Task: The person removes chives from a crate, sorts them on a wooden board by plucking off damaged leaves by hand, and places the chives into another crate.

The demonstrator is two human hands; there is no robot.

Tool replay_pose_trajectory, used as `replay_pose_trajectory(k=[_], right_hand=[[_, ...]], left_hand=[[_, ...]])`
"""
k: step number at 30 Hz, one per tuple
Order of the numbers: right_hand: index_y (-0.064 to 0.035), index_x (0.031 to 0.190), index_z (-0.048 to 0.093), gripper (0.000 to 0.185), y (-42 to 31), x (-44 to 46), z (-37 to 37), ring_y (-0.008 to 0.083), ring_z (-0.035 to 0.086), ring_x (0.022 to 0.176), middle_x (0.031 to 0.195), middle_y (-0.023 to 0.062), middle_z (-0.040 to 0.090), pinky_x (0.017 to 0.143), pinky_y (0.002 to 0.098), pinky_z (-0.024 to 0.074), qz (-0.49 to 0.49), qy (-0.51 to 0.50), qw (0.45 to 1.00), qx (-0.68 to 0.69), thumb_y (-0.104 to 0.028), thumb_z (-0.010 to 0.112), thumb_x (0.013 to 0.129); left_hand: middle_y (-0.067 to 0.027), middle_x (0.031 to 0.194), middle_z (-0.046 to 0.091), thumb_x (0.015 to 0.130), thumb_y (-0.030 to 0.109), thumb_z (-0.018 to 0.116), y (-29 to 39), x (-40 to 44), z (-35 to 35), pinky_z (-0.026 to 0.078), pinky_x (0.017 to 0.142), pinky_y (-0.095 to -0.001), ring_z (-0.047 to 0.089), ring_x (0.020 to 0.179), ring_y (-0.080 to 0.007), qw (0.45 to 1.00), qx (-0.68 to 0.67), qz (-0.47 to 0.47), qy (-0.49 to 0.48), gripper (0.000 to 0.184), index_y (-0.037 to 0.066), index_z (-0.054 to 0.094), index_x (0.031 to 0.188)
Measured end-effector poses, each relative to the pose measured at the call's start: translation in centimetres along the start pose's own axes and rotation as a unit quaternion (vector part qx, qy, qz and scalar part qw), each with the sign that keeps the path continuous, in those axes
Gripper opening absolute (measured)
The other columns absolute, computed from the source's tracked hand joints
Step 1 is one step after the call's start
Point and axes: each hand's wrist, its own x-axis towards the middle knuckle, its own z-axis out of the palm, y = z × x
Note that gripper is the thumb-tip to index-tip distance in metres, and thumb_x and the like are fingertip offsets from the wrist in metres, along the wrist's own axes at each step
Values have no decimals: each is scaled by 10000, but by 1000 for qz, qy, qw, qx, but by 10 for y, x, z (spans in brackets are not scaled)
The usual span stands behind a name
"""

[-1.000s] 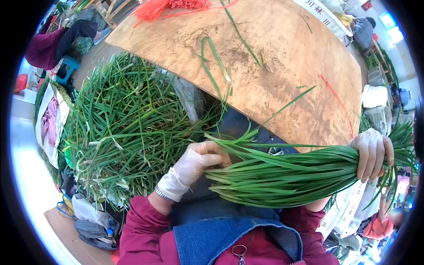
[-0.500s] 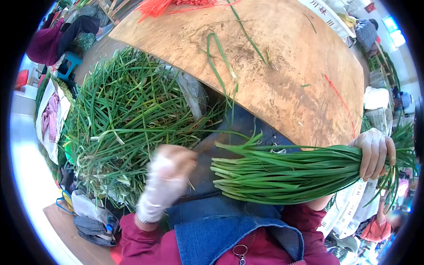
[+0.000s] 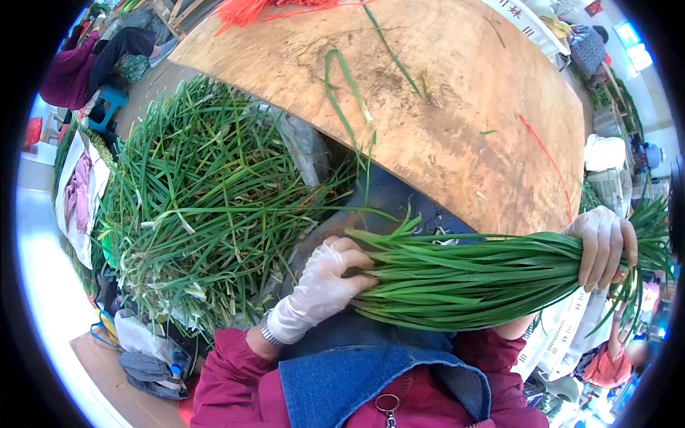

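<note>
A thick bunch of garlic chives (image 3: 471,278) lies sideways in front of my body, above my denim apron (image 3: 349,378). My right hand (image 3: 603,250), in a thin whitish glove, is wrapped around its leafy end, and the leaf tips stick out past the fist. At the other end, my gloved left hand (image 3: 325,282) closes its thumb and fingers on the pale stem ends, partly hiding them. A big heap of loose green leaves and stalks (image 3: 214,192) spreads to the left of my left hand.
A wooden board (image 3: 464,128) with a corner toward me carries stray leaves, a red tie (image 3: 546,157) and a pile of red ties (image 3: 264,8). A blue stool (image 3: 108,107) and a person in dark purple (image 3: 68,78) are at the upper left. White printed boxes (image 3: 553,342) stand right.
My left hand has moved right, from beside the heap to the stem ends, and taken hold of them. My right hand keeps its grip in nearly the same place.
</note>
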Motion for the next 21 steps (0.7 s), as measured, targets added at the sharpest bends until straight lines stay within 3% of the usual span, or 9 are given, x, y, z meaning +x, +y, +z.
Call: replay_pose_trajectory(k=[3,6,9,12,15,18,21], right_hand=[[110,872,494,177,-4,-1,-2,226,583,397,527,168,589,344,299,511,13,-7,1000,1,92,604,734],[116,880,494,185,-7,0,-5,226,585,402,526,165,589,353,299,515,33,-17,999,1,86,606,736],[123,893,492,200,-7,0,-7,227,587,406,528,162,590,359,298,519,35,-15,999,-8,83,608,735],[125,909,492,216,-10,1,-10,226,591,416,538,158,595,370,295,523,51,-22,998,-12,74,613,738],[121,919,493,222,-12,0,-11,221,602,439,556,152,603,391,287,532,49,-21,998,-42,62,617,745],[111,943,500,226,-17,2,-17,204,613,470,578,126,614,429,263,539,85,-42,994,-55,50,615,758],[83,961,511,214,-16,-5,-16,173,625,515,594,83,625,492,240,532,65,16,993,-102,19,612,783]], left_hand=[[-53,783,588,656,21,710,6,3,-14,438,723,-286,561,783,-181,989,-129,-63,16,149,22,636,786],[-36,770,602,756,3,648,20,3,-25,428,618,-234,541,682,-117,921,-338,-186,47,123,-7,669,877],[-20,746,589,800,24,614,30,6,-36,404,577,-210,513,636,-86,925,-324,-192,52,115,-5,673,894],[-9,734,585,812,50,605,17,6,-28,378,540,-202,481,590,-71,963,-243,-87,83,107,4,677,877],[-11,662,562,826,78,588,26,4,-29,346,486,-198,446,520,-68,947,-255,-155,122,130,-9,667,883],[-6,576,511,832,87,576,32,3,-37,311,436,-197,420,460,-70,879,-374,-262,134,147,-24,654,890],[10,518,448,840,106,560,30,0,-41,269,380,-207,362,400,-64,852,-434,-266,125,159,-33,619,892]])
